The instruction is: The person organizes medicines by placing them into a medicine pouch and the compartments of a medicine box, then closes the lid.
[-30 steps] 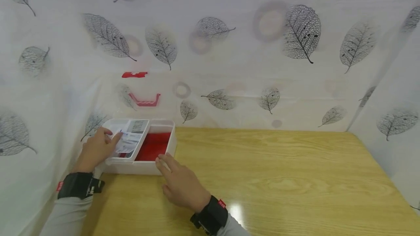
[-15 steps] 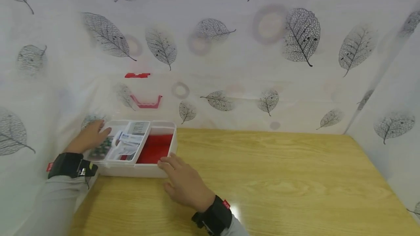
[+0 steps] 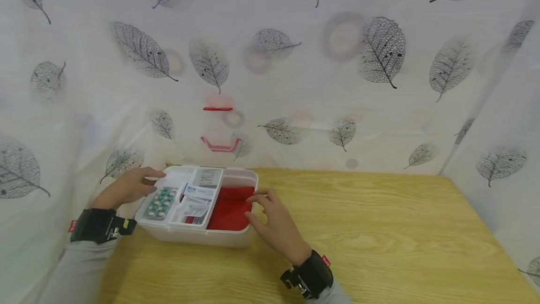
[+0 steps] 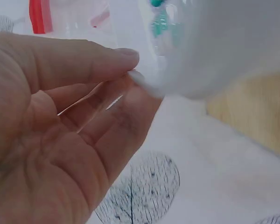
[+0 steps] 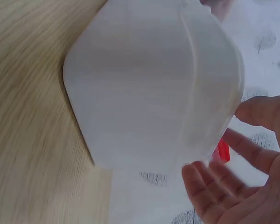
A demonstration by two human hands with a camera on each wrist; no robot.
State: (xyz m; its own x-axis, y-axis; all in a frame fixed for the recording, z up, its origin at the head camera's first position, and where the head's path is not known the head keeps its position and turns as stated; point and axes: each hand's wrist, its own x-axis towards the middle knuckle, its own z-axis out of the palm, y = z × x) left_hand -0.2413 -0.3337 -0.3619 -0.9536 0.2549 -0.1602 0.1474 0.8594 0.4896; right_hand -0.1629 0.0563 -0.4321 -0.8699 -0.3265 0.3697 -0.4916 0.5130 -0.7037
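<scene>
A white medicine box sits on the table with its transparent lid up at the back. A blister pack of green-and-white capsules lies in its left tray compartment, white packets in the middle one. Red fabric fills the bottom of the right compartment. My left hand is at the box's left side; in the left wrist view, thumb and fingers pinch its rim. My right hand lies along the right side, fingers spread and slightly bent, fingertips right at the rim.
The wooden table stretches away to the right of the box. A white leaf-printed sheet hangs behind and at both sides. The lid's red handle and red latch show up against it.
My left hand has left the tray for the left rim, uncovering the blister pack. The box, with its raised lid, has slid to the right and slightly nearer; my right hand has moved right too.
</scene>
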